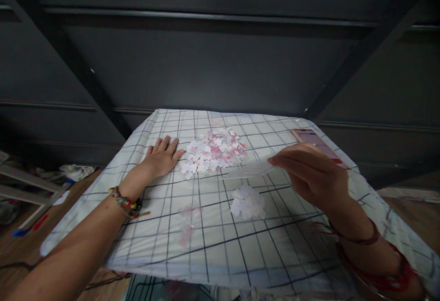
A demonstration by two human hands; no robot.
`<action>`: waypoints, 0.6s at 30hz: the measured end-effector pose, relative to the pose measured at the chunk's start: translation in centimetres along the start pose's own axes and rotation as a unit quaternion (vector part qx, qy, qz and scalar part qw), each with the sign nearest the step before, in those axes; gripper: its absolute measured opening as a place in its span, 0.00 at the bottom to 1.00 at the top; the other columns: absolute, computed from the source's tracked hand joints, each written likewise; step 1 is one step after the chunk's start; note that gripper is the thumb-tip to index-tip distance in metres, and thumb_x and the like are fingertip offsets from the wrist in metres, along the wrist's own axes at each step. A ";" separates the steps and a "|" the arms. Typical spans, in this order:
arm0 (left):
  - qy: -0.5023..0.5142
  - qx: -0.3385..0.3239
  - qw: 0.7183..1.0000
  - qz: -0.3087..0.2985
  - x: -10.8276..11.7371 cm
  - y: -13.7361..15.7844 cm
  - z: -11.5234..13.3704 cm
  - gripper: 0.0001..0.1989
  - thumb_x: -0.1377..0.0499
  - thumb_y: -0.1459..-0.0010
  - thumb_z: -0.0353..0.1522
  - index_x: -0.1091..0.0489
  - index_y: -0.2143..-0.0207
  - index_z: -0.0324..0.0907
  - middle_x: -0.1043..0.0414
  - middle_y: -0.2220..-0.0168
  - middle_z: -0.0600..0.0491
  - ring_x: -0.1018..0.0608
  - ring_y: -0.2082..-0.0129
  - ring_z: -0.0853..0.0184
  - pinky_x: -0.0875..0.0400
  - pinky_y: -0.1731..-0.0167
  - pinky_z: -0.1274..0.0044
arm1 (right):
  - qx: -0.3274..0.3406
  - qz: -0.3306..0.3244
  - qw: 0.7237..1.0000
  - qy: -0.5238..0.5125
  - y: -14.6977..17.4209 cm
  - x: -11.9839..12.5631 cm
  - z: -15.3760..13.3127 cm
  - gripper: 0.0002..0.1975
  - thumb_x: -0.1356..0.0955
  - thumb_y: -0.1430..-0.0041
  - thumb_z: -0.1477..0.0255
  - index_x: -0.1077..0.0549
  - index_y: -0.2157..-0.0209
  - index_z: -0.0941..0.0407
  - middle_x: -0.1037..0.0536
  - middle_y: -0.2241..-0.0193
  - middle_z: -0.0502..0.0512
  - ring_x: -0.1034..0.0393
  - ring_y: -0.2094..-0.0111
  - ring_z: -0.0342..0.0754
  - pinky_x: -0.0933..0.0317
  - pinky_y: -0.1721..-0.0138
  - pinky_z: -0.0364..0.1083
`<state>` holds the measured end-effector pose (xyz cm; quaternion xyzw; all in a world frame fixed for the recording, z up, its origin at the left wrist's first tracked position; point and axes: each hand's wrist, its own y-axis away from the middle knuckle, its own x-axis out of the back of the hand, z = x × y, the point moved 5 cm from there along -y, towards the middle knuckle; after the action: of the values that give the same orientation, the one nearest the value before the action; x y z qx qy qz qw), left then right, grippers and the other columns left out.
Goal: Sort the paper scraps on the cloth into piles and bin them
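My left hand [161, 158] lies flat on the checked cloth with its fingers spread, just left of a large heap of white and pink paper scraps [215, 150]. Raised over the cloth on the right, my right hand [311, 172] pinches the end of a thin clear plastic piece [249, 171]. This piece stretches leftward between the large heap and a smaller pile of white scraps [248, 201]. Its outline is blurred, so I cannot tell whether it is a bag or a sheet. A clear, pink-tinted flat piece [187, 227] rests nearer the front edge.
A pink-framed phone [316, 143] lies at the table's right, behind my right hand. The white cloth with dark grid lines [220, 255] covers the table. Dark panels [206, 62] rise directly behind it. A pale frame [32, 177] stands on the floor at left.
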<state>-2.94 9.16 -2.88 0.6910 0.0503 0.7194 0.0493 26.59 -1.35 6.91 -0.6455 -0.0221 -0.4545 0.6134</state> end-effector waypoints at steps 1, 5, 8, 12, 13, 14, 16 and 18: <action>-0.002 -0.003 1.000 0.004 0.1 0.1 0.1 0.31 0.64 0.35 0.45 0.55 0.36 0.38 0.61 0.35 0.39 0.54 0.36 0.46 0.50 0.44 0.53 | 0.005 0.003 1.000 0.001 -0.1 -0.3 -0.3 0.13 0.38 0.45 0.86 0.30 0.63 0.56 0.25 0.71 0.53 0.31 0.69 0.44 0.35 0.68 0.46; -0.007 -0.014 1.000 0.013 0.1 0.1 -0.1 0.32 0.62 0.36 0.46 0.54 0.36 0.38 0.60 0.35 0.38 0.53 0.37 0.44 0.48 0.45 0.52 | -0.001 0.005 1.000 0.021 -0.3 -0.5 -0.4 0.14 0.39 0.45 0.86 0.30 0.63 0.55 0.25 0.71 0.52 0.31 0.70 0.44 0.35 0.69 0.46; 0.002 -0.015 0.999 0.033 0.0 -0.1 -0.4 0.32 0.60 0.36 0.47 0.51 0.37 0.38 0.57 0.36 0.38 0.51 0.37 0.42 0.48 0.46 0.50 | -0.012 -0.017 1.000 0.018 0.0 0.2 0.5 0.14 0.39 0.46 0.86 0.30 0.64 0.56 0.25 0.72 0.52 0.30 0.70 0.45 0.35 0.68 0.46; 0.028 -0.083 0.988 0.125 1.3 0.2 0.5 0.29 0.56 0.36 0.45 0.45 0.39 0.37 0.51 0.38 0.37 0.49 0.38 0.42 0.49 0.46 0.49 | -0.036 -0.058 0.998 -0.006 0.6 1.4 1.8 0.15 0.40 0.46 0.87 0.31 0.65 0.54 0.25 0.72 0.50 0.29 0.69 0.45 0.34 0.65 0.47; 0.029 -0.120 0.983 0.138 1.8 0.4 1.1 0.27 0.55 0.36 0.43 0.44 0.40 0.39 0.51 0.37 0.40 0.50 0.37 0.47 0.51 0.43 0.53 | -0.036 -0.068 0.997 -0.012 0.6 1.5 1.9 0.15 0.40 0.46 0.86 0.31 0.65 0.54 0.25 0.72 0.50 0.29 0.69 0.45 0.34 0.65 0.47; 0.040 -0.203 0.963 0.170 2.4 1.1 2.3 0.25 0.53 0.37 0.42 0.40 0.42 0.38 0.50 0.38 0.40 0.49 0.38 0.48 0.51 0.42 0.55 | -0.034 -0.078 0.996 -0.018 0.7 1.6 2.0 0.15 0.40 0.45 0.86 0.31 0.65 0.53 0.25 0.72 0.50 0.29 0.69 0.44 0.34 0.66 0.47; 0.059 -0.366 0.906 0.204 3.4 2.9 4.7 0.19 0.53 0.36 0.38 0.35 0.47 0.42 0.48 0.39 0.45 0.49 0.38 0.51 0.50 0.41 0.57 | -0.029 -0.093 0.995 -0.034 0.7 1.5 1.9 0.14 0.40 0.45 0.86 0.32 0.65 0.53 0.25 0.72 0.50 0.30 0.70 0.44 0.34 0.68 0.46; 0.060 -0.486 0.853 0.179 3.5 4.7 6.9 0.16 0.52 0.36 0.34 0.33 0.49 0.44 0.46 0.40 0.47 0.46 0.38 0.56 0.50 0.40 0.59 | -0.027 -0.098 0.994 -0.043 0.7 1.4 1.9 0.14 0.40 0.44 0.87 0.32 0.65 0.54 0.26 0.72 0.51 0.31 0.70 0.44 0.35 0.68 0.46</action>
<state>3.79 5.05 1.47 0.5320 -0.4274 0.6884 0.2457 28.89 -0.74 7.52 -0.6755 -0.0991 -0.4846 0.5468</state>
